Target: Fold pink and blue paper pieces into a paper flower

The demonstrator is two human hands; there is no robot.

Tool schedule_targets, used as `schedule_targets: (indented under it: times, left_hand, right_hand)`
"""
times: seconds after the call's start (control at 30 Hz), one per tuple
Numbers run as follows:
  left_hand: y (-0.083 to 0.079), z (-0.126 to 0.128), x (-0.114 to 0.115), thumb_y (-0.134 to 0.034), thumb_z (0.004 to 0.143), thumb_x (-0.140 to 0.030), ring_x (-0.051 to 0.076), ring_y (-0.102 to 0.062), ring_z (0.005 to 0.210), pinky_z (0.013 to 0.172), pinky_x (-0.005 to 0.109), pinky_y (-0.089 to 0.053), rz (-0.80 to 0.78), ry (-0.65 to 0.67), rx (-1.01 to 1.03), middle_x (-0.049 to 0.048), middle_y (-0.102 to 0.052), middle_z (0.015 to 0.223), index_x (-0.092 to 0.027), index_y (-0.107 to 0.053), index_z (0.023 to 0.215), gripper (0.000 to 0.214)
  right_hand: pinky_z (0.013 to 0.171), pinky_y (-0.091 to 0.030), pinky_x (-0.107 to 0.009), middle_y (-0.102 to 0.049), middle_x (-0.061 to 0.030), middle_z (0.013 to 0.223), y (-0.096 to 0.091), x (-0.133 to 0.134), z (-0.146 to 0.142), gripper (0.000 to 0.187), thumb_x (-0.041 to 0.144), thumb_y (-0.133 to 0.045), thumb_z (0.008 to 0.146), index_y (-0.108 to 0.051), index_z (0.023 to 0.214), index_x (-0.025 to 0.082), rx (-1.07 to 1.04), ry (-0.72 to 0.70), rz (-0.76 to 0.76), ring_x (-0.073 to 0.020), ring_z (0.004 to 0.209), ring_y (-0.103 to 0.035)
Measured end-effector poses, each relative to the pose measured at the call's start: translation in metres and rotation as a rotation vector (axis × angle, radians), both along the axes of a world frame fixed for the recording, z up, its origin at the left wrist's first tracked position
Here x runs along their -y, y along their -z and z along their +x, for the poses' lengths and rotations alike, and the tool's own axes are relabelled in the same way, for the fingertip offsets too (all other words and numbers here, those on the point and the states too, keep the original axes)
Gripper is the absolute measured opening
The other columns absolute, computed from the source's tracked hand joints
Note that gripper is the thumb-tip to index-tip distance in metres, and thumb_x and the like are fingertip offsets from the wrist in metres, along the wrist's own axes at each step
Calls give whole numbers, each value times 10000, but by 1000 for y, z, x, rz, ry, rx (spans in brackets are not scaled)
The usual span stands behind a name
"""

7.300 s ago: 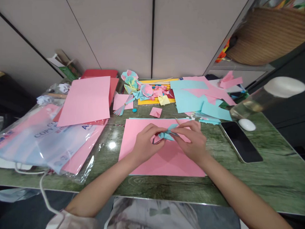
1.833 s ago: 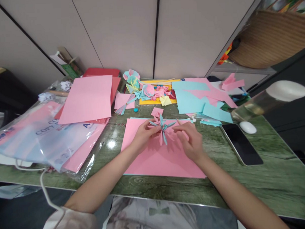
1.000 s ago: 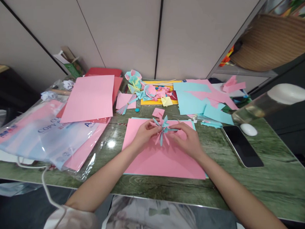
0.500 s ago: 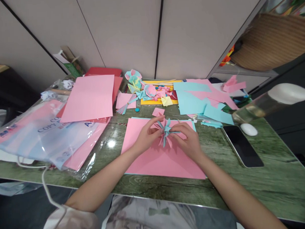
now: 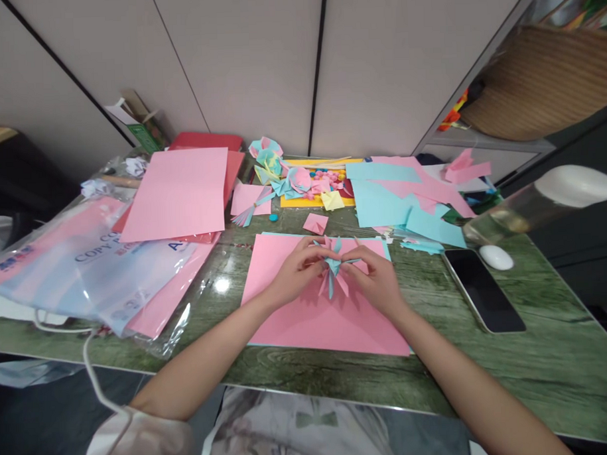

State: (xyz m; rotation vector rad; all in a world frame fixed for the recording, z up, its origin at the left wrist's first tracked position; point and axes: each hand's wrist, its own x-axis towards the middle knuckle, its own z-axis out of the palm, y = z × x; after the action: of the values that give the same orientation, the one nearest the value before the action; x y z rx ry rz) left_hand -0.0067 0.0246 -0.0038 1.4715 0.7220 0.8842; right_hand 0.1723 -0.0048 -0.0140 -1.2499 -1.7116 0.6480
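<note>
Just above the surface (image 5: 552,371), near the middle of its front edge, a folded paper star (image 5: 333,266) in pink and blue is held between two bare hands. The left hand (image 5: 296,273) has its grip pinching the star's centre and the arms on that side; the right hand (image 5: 377,278) pinches it from the other side, thumb against forefinger. Beneath them lies a stack of pink sheets (image 5: 327,326), blue showing along its edges. Just beyond the stack's far edge sits a small pink folded square (image 5: 315,223). Farther back, by the surface's far edge, paper flowers (image 5: 298,180) crowd the left end of a yellow tray (image 5: 287,203). Toward the right edge lies a dark-screened phone (image 5: 483,291), a white oval object (image 5: 496,257) just beside it. A glossy plastic packet (image 5: 106,274) spreads over the left end.
</note>
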Motion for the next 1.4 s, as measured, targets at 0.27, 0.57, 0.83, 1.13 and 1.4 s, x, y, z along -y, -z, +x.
schedule_targets:
  times: [0.27, 0.57, 0.83, 1.13, 1.4]
  left_hand:
    - [-2, 0, 3, -561, 745, -162, 174, -471, 1010, 825, 282, -438, -14, 23, 29, 49, -415, 1073, -253, -658, 928, 227]
    - [3, 5, 5, -583, 728, -162, 193, -467, 1045, 768, 254, -439, -9, -45, -7, 59, -449, 1040, -228, -691, 832, 164]
    - [2, 6, 5, -630, 701, -222, 134, -540, 831, 740, 277, -448, -233, -107, 95, 46, -490, 1147, -271, -602, 1057, 361]
    - [8, 0, -3, -668, 661, -223, 71, -522, 720, 679, 223, -448, -329, -237, 161, 40, -474, 1122, -266, -516, 1131, 495]
    - [6, 4, 1, -684, 649, -217, 110, -565, 776, 696, 259, -468, -279, -330, 204, 43, -488, 1071, -306, -374, 1233, 667]
  right_hand:
    - [725, -452, -308, -609, 3, 770, 0, -1, -2, 59, 251, -599, 733, -599, 785, 222, -115, 56, -88, -141, 727, -561]
    - [686, -458, -287, -596, 3, 738, 5, -1, -5, 76, 261, -627, 715, -585, 756, 212, -210, 49, -160, -137, 704, -559]
    - [556, -434, -242, -560, 31, 654, 5, -4, -6, 133, 306, -622, 718, -576, 798, 210, -262, 50, -251, -104, 572, -514]
    - [640, -481, -275, -624, -15, 771, 6, -5, 0, 271, 424, -448, 838, -556, 976, 216, -409, -5, -315, -129, 669, -588]
    - [688, -475, -295, -650, -11, 761, -2, 0, -6, 171, 367, -576, 759, -611, 760, 200, -94, 3, -255, -157, 730, -600]
